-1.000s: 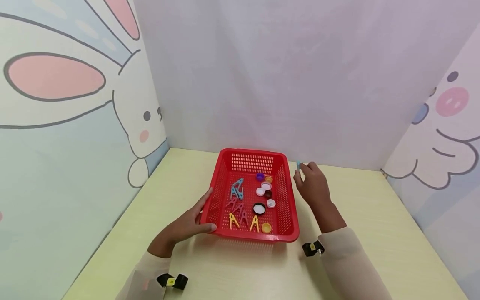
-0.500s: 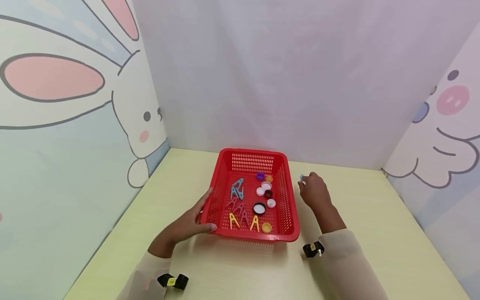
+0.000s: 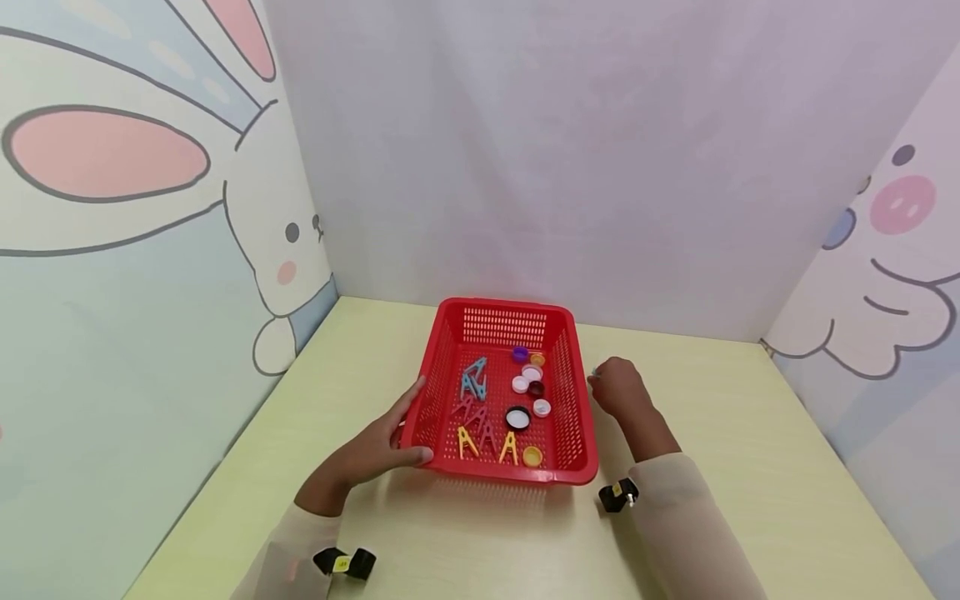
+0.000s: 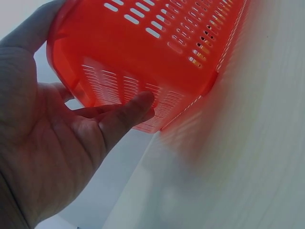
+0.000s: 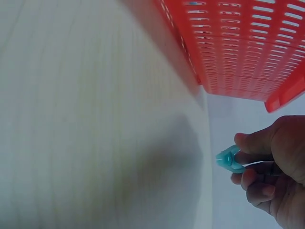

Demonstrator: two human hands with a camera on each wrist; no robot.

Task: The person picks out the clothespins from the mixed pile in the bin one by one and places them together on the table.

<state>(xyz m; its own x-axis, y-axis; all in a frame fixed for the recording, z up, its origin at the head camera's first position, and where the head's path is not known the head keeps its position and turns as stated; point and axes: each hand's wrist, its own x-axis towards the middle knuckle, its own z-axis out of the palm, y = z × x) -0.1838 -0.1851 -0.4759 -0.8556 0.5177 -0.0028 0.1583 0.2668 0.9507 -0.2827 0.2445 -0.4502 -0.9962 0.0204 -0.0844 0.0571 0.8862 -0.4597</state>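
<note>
As right hand pinches, teal clip at fingertips, outside basket.

Kinda cute setup: pale yellow wood-look bench against a plain lilac-grey back wall, big cartoon bunny on the left wall, white critter on the right wall. Light's pretty soft.

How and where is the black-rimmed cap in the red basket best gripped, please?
I would pinch the black-rimmed cap across its rim, coming from above: it lies flat with its white face up, and the walls of the red basket around it would likely hinder a sideways approach.
</note>
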